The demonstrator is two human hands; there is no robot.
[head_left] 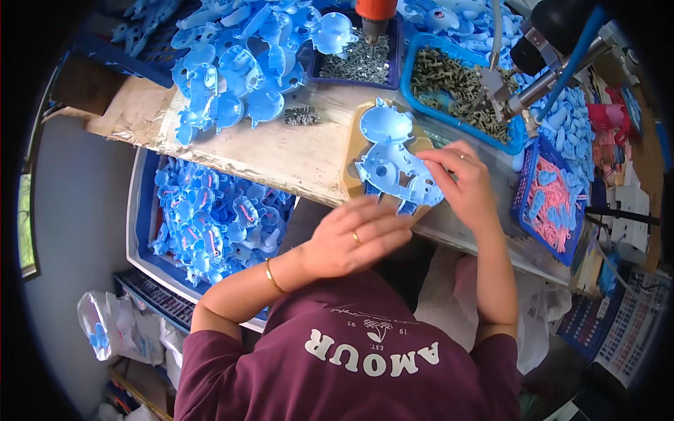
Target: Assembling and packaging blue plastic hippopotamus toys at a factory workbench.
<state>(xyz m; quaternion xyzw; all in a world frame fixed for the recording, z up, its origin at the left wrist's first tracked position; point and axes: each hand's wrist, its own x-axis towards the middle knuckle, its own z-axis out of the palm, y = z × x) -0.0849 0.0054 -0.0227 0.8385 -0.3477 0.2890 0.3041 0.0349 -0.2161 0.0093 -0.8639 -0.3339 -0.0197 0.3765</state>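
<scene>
A light-blue plastic toy shell half (390, 165), with a round head end and a wider body, lies hollow side up in a tan holder (353, 151) at the bench edge. My right hand (460, 179) has its thumb and fingers closed at the shell's right edge. Below the shell is my left hand (361, 235), palm down with the fingers stretched out near its lower edge. Those fingers hide part of the lower rim. Above the shell hangs the bit of an orange power screwdriver (375, 10).
Behind are a dark-blue tray of screws (361, 63) and a light-blue tray of small dark metal parts (456, 84). Blue shells (239, 74) pile at the left; more fill a bin (210, 217) below. A blue basket (554, 203) of pink parts stands right, under a metal arm (547, 84).
</scene>
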